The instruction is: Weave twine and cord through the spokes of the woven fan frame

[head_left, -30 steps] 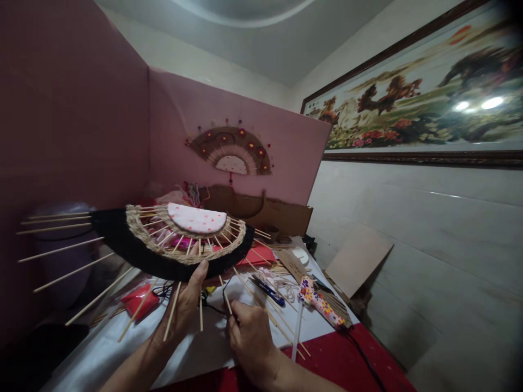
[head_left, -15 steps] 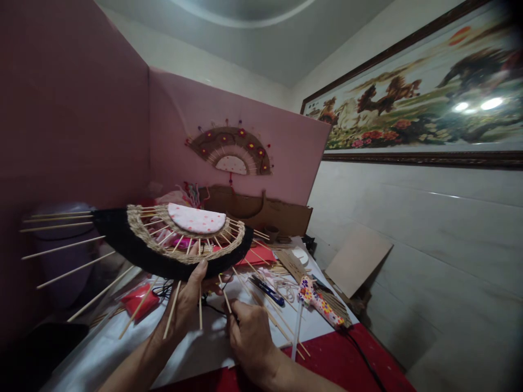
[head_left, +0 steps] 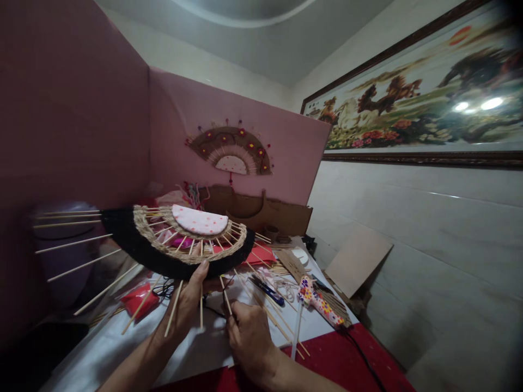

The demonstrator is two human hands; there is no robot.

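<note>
My left hand [head_left: 192, 294] is closed on a half-round fan frame [head_left: 167, 267], thumb on the front near its outer edge. The fan is made of thin wooden sticks, with a black yarn band, woven jute rings and a white, pink-dotted half-circle at the centre. Bare stick ends stick out past the black band. Below the fan, my right hand [head_left: 251, 329] is closed at the end of one stick [head_left: 225, 294], where black yarn [head_left: 214, 310] runs to the fingers. The fingertips are partly hidden, and so is the back of the fan.
On the white sheet lie a blue thread snipper [head_left: 267, 289], loose sticks, white string and a red packet [head_left: 140, 301]. A flowered glue gun [head_left: 321, 305] with a cord lies to the right. A finished fan [head_left: 231, 147] hangs on the pink board behind.
The fan has shifted slightly to the right, its left side most. My right hand stays near the same stick end, and dark yarn now shows across that stick.
</note>
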